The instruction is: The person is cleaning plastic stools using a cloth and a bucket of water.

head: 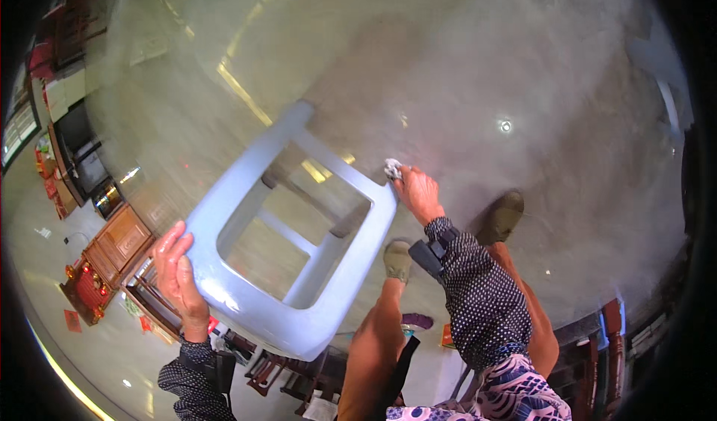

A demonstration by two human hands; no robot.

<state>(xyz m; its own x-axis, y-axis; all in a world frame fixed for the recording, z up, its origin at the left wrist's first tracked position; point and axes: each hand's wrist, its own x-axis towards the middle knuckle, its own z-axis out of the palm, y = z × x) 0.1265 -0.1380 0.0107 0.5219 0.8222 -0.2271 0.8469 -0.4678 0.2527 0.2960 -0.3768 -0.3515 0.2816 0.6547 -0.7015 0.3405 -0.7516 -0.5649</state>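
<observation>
A pale blue stool, apparently plastic, is tilted in front of me, with a large rounded opening through its near side. Legs and a crossbar show through that opening. My left hand holds the stool's left edge, fingers laid along the rim and thumb towards me. Pinched in my right hand is a crumpled whitish cloth, just beyond the stool's right corner. The right fingers are bent around the cloth, and the hand hides part of it. Whether the right hand touches the stool I cannot tell.
My shoes stand on a shiny grey floor that reflects lights. Left lies a wooden cabinet beside a red altar-like stand. Dark wooden furniture stands behind the stool's lower edge, and reddish-brown posts at lower right.
</observation>
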